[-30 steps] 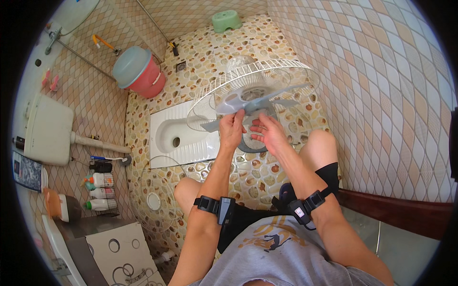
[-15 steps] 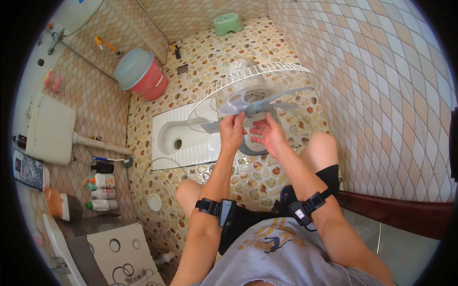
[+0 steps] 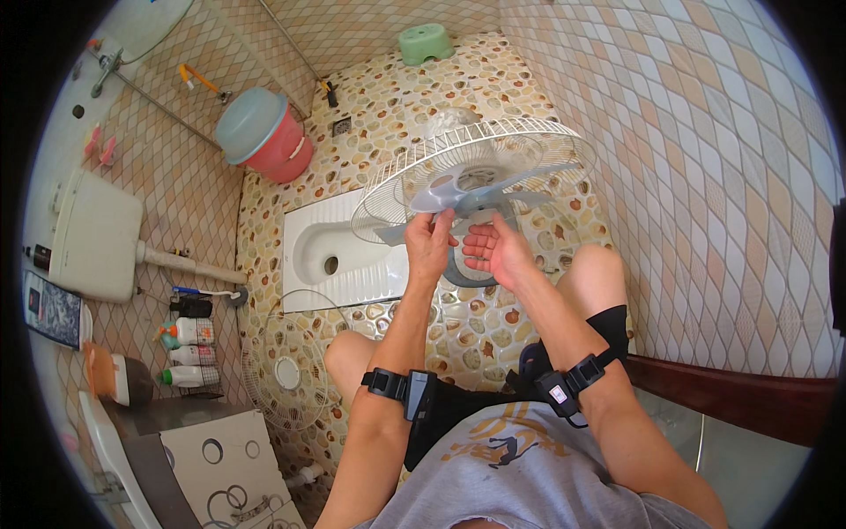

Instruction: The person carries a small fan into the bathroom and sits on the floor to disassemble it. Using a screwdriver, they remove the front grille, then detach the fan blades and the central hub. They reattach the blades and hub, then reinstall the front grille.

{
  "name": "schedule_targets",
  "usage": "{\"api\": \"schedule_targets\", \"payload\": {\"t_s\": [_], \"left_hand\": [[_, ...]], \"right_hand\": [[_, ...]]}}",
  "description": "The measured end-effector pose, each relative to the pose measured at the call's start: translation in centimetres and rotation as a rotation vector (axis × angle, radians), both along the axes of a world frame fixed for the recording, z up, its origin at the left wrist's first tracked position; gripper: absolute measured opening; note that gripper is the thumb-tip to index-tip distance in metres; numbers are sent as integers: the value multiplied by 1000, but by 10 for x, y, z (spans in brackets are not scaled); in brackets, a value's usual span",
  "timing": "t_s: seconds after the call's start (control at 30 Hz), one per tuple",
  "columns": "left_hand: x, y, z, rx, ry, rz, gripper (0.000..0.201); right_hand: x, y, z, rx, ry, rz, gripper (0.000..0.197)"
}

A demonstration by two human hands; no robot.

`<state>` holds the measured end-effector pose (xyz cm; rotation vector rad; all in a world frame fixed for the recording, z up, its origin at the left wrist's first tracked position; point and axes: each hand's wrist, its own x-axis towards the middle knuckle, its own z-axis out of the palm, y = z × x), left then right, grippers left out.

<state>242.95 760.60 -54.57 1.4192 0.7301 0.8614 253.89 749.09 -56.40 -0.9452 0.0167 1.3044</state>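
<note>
An electric fan (image 3: pixel 477 203) stands in front of me, its pale blue-grey blades bare on my side. The white wire rear grille (image 3: pixel 401 183) rises behind the blades. My left hand (image 3: pixel 428 249) is closed with thumb and fingers at the near edge of a fan blade (image 3: pixel 438 193), left of the hub. Beside the hub's lower right, my right hand (image 3: pixel 498 253) is open, palm turned inward and fingers partly curled, apparently holding nothing. Below both hands shows the fan's grey round base (image 3: pixel 468 272). The round front grille (image 3: pixel 287 374) lies on the floor to my left.
A white squat toilet (image 3: pixel 348 296) is set in the pebble-patterned floor, left of the fan. Farther off are a red bucket (image 3: pixel 280 160) under a blue-grey basin and a green stool (image 3: pixel 426 42). Wire racks with bottles (image 3: pixel 188 377) hang at left; a tiled wall rises at right.
The right hand's fingers have drawn slightly closer together near the hub. My left hand stays at the blade. The whole view has shifted very slightly.
</note>
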Motion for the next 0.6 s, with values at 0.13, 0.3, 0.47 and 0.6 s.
{"api": "schedule_targets", "payload": {"t_s": [0.13, 0.3, 0.47, 0.6], "left_hand": [[-1, 0, 1, -24, -11, 2, 20], [-3, -1, 2, 28, -25, 5, 21], [-6, -4, 3, 34, 10, -2, 22], [-6, -4, 3, 73, -34, 19, 25]], "right_hand": [[0, 1, -3, 37, -111, -93, 50], [1, 2, -1, 42, -23, 5, 54], [2, 2, -1, 11, -172, -75, 50], [2, 1, -5, 48, -15, -14, 48]]}}
